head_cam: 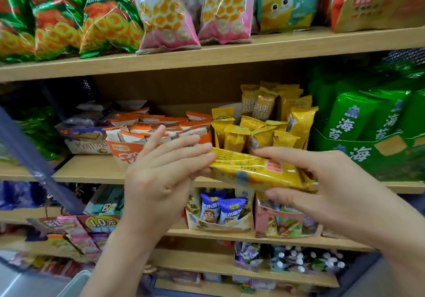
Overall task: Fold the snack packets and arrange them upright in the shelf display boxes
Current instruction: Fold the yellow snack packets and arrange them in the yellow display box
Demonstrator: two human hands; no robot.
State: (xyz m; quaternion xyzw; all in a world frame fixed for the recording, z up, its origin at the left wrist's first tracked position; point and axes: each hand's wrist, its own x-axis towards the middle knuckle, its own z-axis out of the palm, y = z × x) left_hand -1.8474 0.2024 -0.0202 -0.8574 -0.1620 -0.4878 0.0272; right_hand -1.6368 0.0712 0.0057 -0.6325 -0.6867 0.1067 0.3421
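Yellow packet (255, 170) — long, glossy, held level before the middle shelf (92, 170), left hand (158, 181) nearly flat, fingertips and thumb pinching its left end, right hand (333, 188) gripping the right end — fingers above, thumb beneath.

A snack shop: wooden shelves (299, 43) are carrying crisp bags (108, 20) along the top, stocked display boxes (119, 154) mid-frame, and a price tag (102, 222) lower left.

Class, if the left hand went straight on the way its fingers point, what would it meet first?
The yellow packet: the left hand touches its left end, and the right hand grips it farther right. Behind, depth unclear, stands an orange box.
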